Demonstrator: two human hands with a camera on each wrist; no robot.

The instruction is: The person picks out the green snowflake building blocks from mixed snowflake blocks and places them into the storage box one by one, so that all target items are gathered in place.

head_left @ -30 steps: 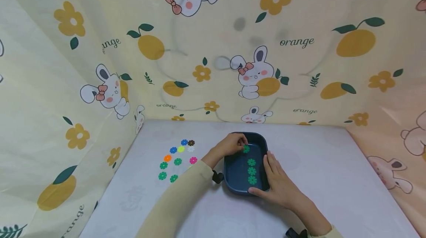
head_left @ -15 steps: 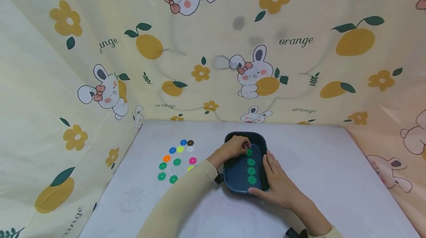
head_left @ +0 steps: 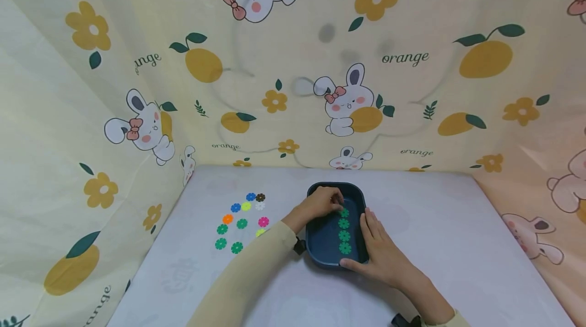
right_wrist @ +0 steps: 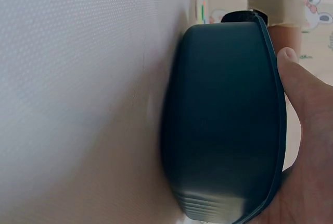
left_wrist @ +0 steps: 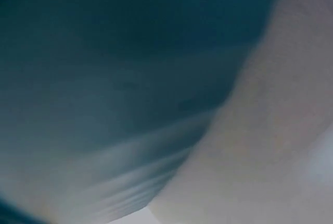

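Note:
A dark blue rectangular tray (head_left: 324, 243) stands on the table, with a column of green flower-shaped discs (head_left: 344, 236) along its right half. My left hand (head_left: 320, 202) reaches in over the left rim, fingers curled, pinching the topmost green flower-shaped disc (head_left: 345, 212); the fingertips partly cover it. Against the tray's right rim my right hand (head_left: 386, 258) rests with straight fingers, its thumb at the near corner. In the right wrist view, the thumb (right_wrist: 291, 70) touches the rim above the tray's outer wall (right_wrist: 223, 114). The left wrist view shows only the tray wall (left_wrist: 104, 88) and blurred skin.
Left of the tray lie several loose flower-shaped discs, among them a green disc (head_left: 241, 224), an orange disc (head_left: 227, 219), a pink disc (head_left: 263, 221) and a brown disc (head_left: 260, 197). The left sleeve (head_left: 249, 271) partly covers a yellow disc. A patterned curtain (head_left: 293, 113) encloses the table.
My left hand has moved the topmost green disc right and toward me, bringing it in line with the green discs below it. The right hand keeps its place on the tray.

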